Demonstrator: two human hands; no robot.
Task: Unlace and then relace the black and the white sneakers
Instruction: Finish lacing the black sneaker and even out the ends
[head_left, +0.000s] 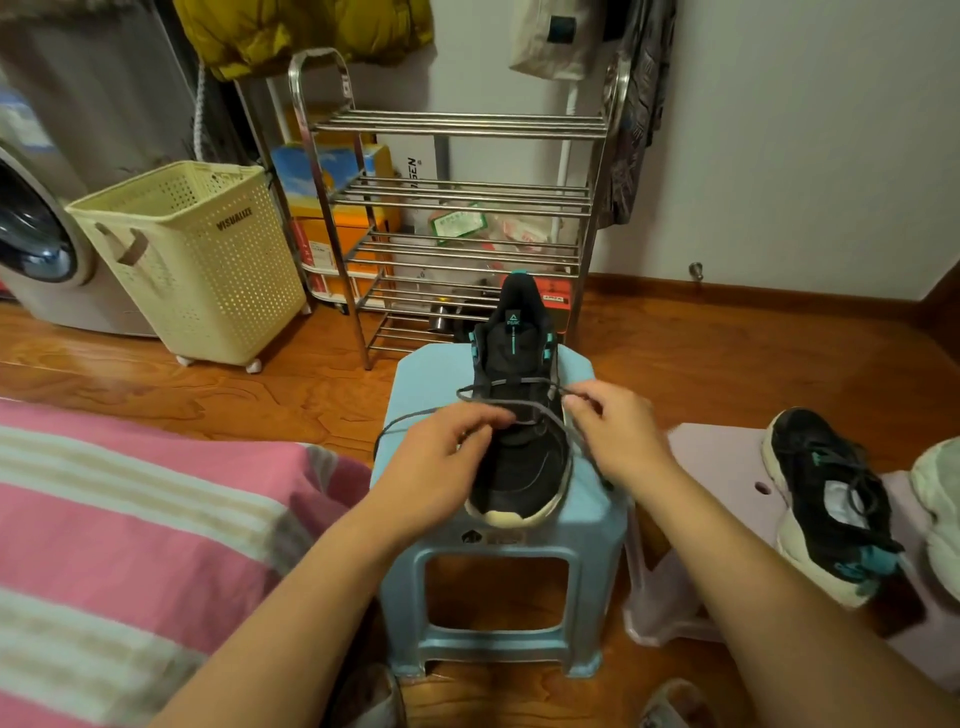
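Observation:
A black sneaker (519, 415) with teal accents stands on a light blue stool (498, 571), its toe toward me. Its dark grey lace (498, 387) crosses the lower eyelets only and trails off to the left. My left hand (441, 462) pinches the lace over the left side of the shoe. My right hand (618, 431) pinches the other end of the lace at the right side. The second black sneaker (826, 499), still laced, lies on a pale lilac stool (691, 582) to the right. A white sneaker (940, 499) shows partly at the right edge.
A metal shoe rack (457, 234) stands behind the stool against the wall, with boxes behind it. A cream laundry basket (192, 260) and a washing machine (36, 244) are at left. A pink striped bedcover (130, 545) fills the near left. The floor is wood.

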